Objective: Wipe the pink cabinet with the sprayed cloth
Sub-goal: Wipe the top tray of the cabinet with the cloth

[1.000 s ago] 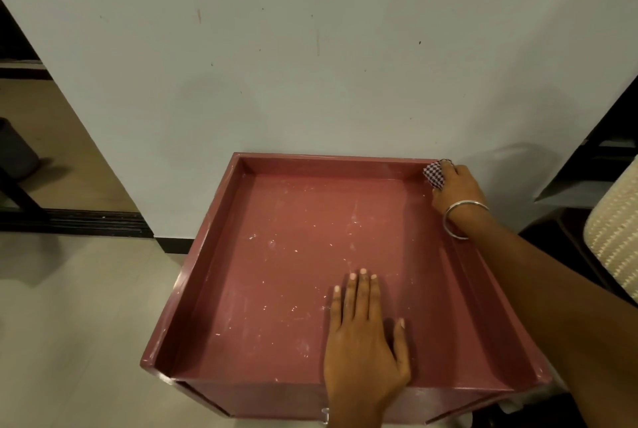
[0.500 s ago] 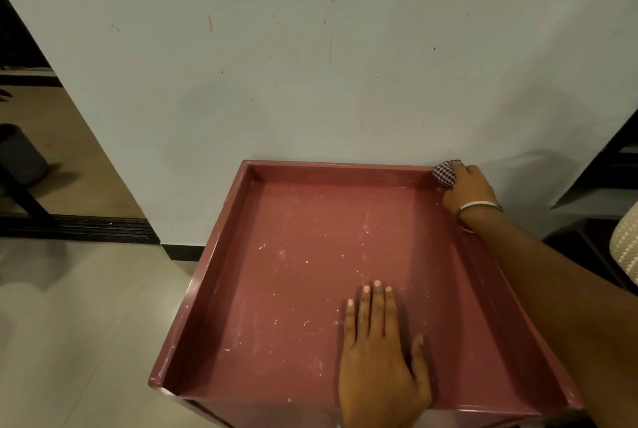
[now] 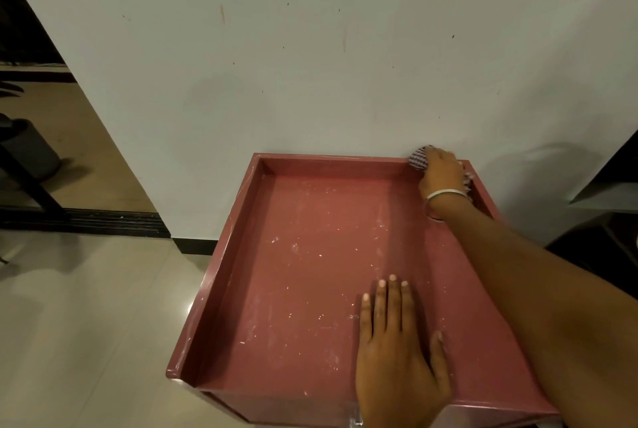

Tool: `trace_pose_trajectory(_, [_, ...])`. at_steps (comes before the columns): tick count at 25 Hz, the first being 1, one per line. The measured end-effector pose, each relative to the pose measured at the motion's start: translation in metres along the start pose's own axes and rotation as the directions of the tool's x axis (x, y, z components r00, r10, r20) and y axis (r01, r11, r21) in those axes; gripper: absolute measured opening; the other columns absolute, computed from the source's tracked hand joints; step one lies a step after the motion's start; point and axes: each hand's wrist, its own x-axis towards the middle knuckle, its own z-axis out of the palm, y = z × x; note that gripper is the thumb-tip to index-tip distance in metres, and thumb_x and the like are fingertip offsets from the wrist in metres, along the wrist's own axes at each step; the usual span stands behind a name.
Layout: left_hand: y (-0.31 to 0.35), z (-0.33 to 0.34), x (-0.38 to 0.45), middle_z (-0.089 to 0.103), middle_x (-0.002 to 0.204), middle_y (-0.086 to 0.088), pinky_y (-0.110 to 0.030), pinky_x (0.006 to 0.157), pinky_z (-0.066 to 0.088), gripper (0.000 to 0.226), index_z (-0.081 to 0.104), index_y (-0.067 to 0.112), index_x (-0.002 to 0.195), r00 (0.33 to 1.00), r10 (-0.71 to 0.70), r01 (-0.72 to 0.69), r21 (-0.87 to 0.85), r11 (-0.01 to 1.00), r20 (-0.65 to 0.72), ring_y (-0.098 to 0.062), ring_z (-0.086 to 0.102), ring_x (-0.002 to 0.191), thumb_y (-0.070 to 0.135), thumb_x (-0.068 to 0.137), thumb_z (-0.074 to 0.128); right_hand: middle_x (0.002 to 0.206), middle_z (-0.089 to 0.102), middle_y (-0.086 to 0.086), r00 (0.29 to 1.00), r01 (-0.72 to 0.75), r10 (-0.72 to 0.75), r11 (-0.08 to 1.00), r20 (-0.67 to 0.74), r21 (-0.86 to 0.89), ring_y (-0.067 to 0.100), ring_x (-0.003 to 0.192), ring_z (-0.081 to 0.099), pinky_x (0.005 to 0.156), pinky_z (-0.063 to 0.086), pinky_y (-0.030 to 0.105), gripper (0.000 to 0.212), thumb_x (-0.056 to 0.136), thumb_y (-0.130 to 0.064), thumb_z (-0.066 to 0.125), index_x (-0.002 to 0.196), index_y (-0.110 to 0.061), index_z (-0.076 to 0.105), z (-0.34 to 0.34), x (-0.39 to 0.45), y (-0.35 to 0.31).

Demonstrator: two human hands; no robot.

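The pink cabinet (image 3: 221,275) stands against a white wall; its recessed top has raised rims and is speckled with white marks. A small checkered cloth (image 3: 418,159) is bunched at the far right corner, on the back rim. My right hand (image 3: 443,173), with a metal bangle on the wrist, grips the cloth and holds it against that corner. Flat on the cabinet top near the front edge lies my left hand (image 3: 397,344), fingers straight and together.
The white wall (image 3: 310,65) rises directly behind the cabinet. Beige floor tiles (image 3: 86,324) lie to the left, with a dark doorway and a black threshold strip (image 3: 103,218) beyond. Dark furniture (image 3: 607,230) sits to the right.
My right hand has carried the cloth up from inside the far right corner onto the back rim. My left hand has stayed flat in place. The view shifted slightly.
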Motion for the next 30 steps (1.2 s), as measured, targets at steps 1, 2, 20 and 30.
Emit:
trace_pose_trajectory(1, [0.0, 0.0, 0.0, 0.034, 0.154, -0.004, -0.04, 0.113, 0.017, 0.069, 0.039, 0.011, 0.145, 1.0, 0.0, 0.0, -0.005, 1.0, 0.006, -0.02, 0.027, 0.144, 0.051, 0.089, 0.042, 0.137, 0.047, 0.023, 1.0, 0.028, -0.028, 0.999, 0.0, 0.041, 0.04, 0.129, 0.039, 0.113, 0.027, 0.044, 0.056, 0.079, 0.004, 0.05, 0.135, -0.001, 0.045, 0.004, -0.001, -0.011])
trace_pose_trajectory(2, [0.001, -0.001, -0.001, 0.034, 0.154, -0.004, -0.04, 0.113, 0.017, 0.069, 0.039, 0.01, 0.145, 1.0, 0.001, -0.001, -0.011, 1.0, 0.014, -0.02, 0.027, 0.144, 0.051, 0.09, 0.041, 0.137, 0.047, 0.023, 0.998, 0.057, -0.058, 0.996, 0.011, 0.068, 0.04, 0.129, 0.039, 0.113, 0.027, 0.044, 0.056, 0.08, 0.004, 0.049, 0.135, -0.002, 0.046, 0.008, -0.001, -0.021])
trace_pose_trajectory(20, [-0.007, -0.008, 0.005, 0.032, 0.155, -0.004, -0.036, 0.113, 0.011, 0.068, 0.037, 0.009, 0.146, 0.998, 0.002, 0.003, -0.08, 0.997, 0.058, -0.018, 0.026, 0.144, 0.051, 0.092, 0.036, 0.143, 0.04, 0.016, 0.974, 0.118, -0.093, 0.987, 0.208, -0.111, 0.036, 0.138, 0.027, 0.116, 0.02, 0.047, 0.069, 0.076, 0.001, 0.06, 0.14, -0.006, 0.037, 0.002, 0.003, -0.06])
trace_pose_trajectory(30, [-0.138, -0.054, 0.074, 0.003, 0.162, -0.005, -0.036, 0.121, -0.006, 0.069, 0.007, 0.012, 0.154, 0.97, -0.215, 0.208, 0.072, 0.976, 0.111, -0.016, -0.004, 0.149, 0.049, 0.096, 0.011, 0.138, 0.047, 0.019, 0.949, 0.305, -0.293, 0.946, 0.116, -0.111, 0.034, 0.131, 0.038, 0.112, 0.024, 0.044, 0.056, 0.083, 0.002, 0.048, 0.138, -0.007, 0.041, 0.025, 0.004, -0.093])
